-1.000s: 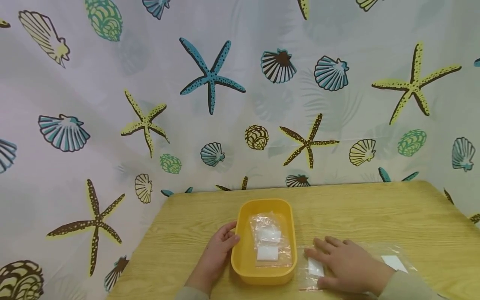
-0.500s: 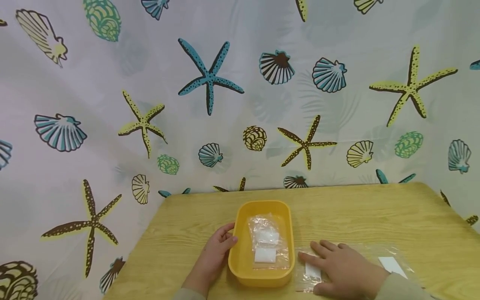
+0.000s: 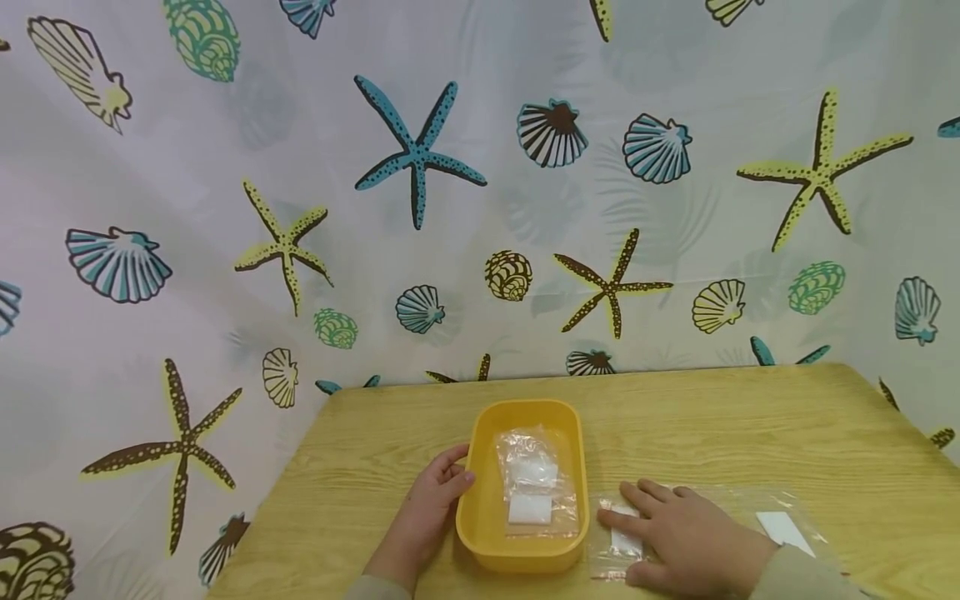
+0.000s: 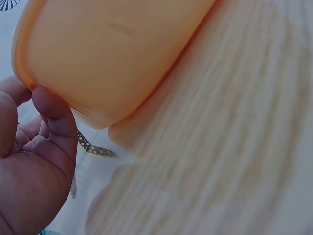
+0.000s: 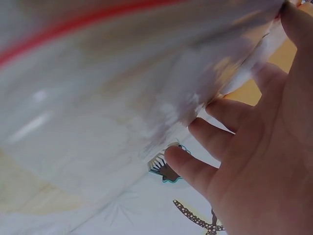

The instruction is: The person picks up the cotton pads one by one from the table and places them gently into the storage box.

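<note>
My left hand grips the left rim of a yellow plastic bin, thumb on top of the edge. The left wrist view shows the thumb and fingers pinching the wall of the bin. Inside lie clear plastic bags with white labels, overlapping. To the right of the bin, my right hand rests with spread fingers on a clear zip bag with a white label. Close up, the right wrist view has a clear bag with a red zip line beside the extended fingers.
Another clear bag with a white label lies to the right, partly behind my right forearm. The bin and bags are on a wood-grain table. A white curtain printed with shells and starfish hangs along the table's back edge.
The right hand has shifted very slightly left over the bag, and the head view has drifted a little. My left hand keeps its grip on the bin; the bags inside stay put.
</note>
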{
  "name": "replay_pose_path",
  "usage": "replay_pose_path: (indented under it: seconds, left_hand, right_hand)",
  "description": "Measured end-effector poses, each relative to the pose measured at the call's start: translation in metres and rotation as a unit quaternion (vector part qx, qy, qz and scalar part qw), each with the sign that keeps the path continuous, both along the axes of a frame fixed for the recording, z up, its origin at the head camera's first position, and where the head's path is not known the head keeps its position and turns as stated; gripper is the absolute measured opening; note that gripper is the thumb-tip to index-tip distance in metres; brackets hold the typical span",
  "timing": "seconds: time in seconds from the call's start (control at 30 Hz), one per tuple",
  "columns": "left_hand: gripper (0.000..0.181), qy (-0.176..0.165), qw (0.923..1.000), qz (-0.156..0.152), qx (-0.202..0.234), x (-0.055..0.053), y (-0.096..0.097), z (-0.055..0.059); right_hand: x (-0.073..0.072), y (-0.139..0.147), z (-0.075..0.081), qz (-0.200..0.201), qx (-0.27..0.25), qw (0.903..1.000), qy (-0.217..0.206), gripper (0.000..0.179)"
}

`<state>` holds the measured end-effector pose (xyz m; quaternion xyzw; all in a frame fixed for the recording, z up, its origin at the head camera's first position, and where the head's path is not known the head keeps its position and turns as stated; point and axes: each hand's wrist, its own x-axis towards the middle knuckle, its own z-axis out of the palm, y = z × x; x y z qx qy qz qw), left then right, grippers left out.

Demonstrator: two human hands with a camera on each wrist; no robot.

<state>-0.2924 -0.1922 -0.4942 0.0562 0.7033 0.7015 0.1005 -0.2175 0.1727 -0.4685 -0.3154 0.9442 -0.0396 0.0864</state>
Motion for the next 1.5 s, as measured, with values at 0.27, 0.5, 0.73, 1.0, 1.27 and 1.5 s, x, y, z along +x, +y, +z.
replay_pose_path:
  seconds: [0.27,0.5,0.73,1.0,1.27,1.5]
  left_hand:
    - [0.052,0.003,1.0,-0.005,-0.002,-0.0008,-0.0004,0.0004]
    - [0.052,0.004,1.0,-0.003,-0.008,-0.0001,-0.0004,0.0016]
    - [0.053,0.001,1.0,-0.005,-0.007,0.0008,-0.0005,0.0027]
    - [0.054,0.002,0.9999,-0.006,-0.013,0.0019,-0.0008,0.0028]
    - [0.054,0.001,0.9999,-0.002,-0.017,0.0034,-0.0011,0.0034]
    - [0.053,0.002,0.9999,-0.005,-0.015,0.0025,-0.0018,0.0029]
  right_hand:
    - [-0.0006,0.0012,0.0029,0.01,-0.006,0.9998,0.017,0.066]
    - [-0.0017,0.0033,0.0012,0.018,-0.008,0.9992,0.034,0.063]
    - [-0.0016,0.004,0.0012,0.021,-0.013,0.9982,0.055,0.061]
    - [-0.0006,0.0061,0.0017,0.028,-0.016,0.9971,0.068,0.062]
    - [-0.0016,0.0073,0.0009,0.027,-0.008,0.9973,0.068,0.061]
    - [-0.0019,0.0064,0.0019,0.025,-0.004,0.9961,0.084,0.056]
